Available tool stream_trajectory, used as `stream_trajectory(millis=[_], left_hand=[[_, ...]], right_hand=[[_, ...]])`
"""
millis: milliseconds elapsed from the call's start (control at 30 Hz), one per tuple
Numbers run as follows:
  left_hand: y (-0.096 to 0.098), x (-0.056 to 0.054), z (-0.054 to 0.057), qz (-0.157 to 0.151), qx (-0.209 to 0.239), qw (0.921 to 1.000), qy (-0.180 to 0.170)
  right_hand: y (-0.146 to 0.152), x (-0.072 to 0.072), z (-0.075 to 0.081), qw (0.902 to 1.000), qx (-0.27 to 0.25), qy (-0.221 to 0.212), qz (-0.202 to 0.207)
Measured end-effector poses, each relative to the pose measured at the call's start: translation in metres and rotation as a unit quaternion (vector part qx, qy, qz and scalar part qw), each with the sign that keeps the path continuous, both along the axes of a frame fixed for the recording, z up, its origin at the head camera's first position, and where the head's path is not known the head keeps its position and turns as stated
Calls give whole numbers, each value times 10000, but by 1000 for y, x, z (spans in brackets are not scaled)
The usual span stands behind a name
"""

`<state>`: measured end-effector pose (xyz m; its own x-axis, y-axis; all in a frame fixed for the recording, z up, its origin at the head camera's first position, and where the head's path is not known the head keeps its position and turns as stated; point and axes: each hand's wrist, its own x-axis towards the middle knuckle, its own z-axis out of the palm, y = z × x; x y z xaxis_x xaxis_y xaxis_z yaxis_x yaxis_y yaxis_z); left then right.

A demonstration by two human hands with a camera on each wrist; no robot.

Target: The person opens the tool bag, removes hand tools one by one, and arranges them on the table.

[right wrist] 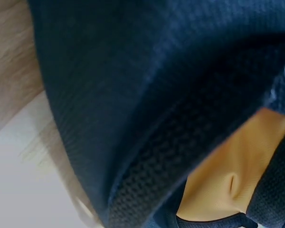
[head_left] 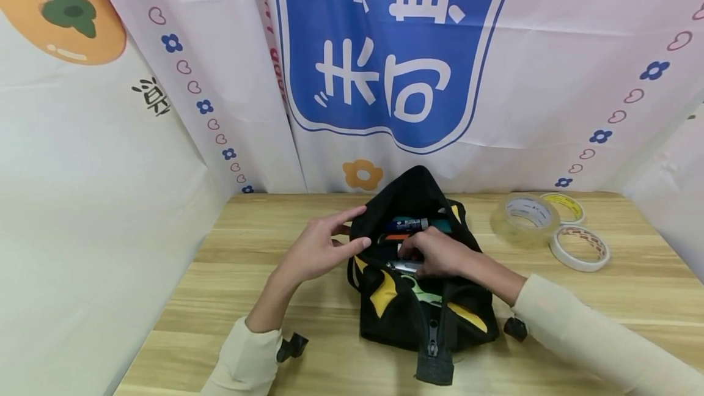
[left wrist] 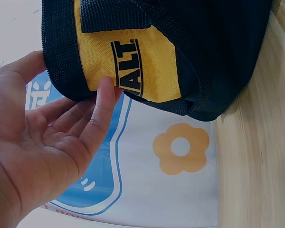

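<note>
A black and yellow tool bag stands unzipped on the wooden table, its mouth wide. My left hand holds the bag's left rim, thumb at the inner edge and fingers against the yellow outer side. Inside the bag, my right hand reaches down with bent fingers; I cannot tell whether it grips anything. Close by those fingers lies a silver metal tool. Behind them show a dark blue tube and an orange and black item. Light green scissor handles lie nearer the front. The right wrist view shows black bag fabric, with that hand hidden.
Right of the bag sit a wide clear tape roll, a roll with a yellow core and a white tape roll. A zip end hangs off the bag's front. Printed cloth closes off the table's back.
</note>
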<state>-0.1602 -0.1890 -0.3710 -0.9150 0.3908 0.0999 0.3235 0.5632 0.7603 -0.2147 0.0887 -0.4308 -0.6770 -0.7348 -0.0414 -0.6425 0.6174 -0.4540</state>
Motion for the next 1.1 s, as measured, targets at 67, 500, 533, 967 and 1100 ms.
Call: stream_trajectory(millis=[67,500,533,967,1100], left_hand=[[0,0,0,-6,-3,10000,-4],[-1,1,-2,-58,70,9999,60],[-1,1,-2,-66,76,9999,77],[0,1,-1,-29,94,9999,40],[0,1,-1,-28,106,9999,20]], right_hand=[[-1,0,0,10000,16,47,-15],[5,-1,8,9967,-773,-130,-216],[6,-1,11,9948,-963,-127,-302],[22,13,72,9710,-2197,283,-898],[31,20,82,9702,-2190,289,-992]])
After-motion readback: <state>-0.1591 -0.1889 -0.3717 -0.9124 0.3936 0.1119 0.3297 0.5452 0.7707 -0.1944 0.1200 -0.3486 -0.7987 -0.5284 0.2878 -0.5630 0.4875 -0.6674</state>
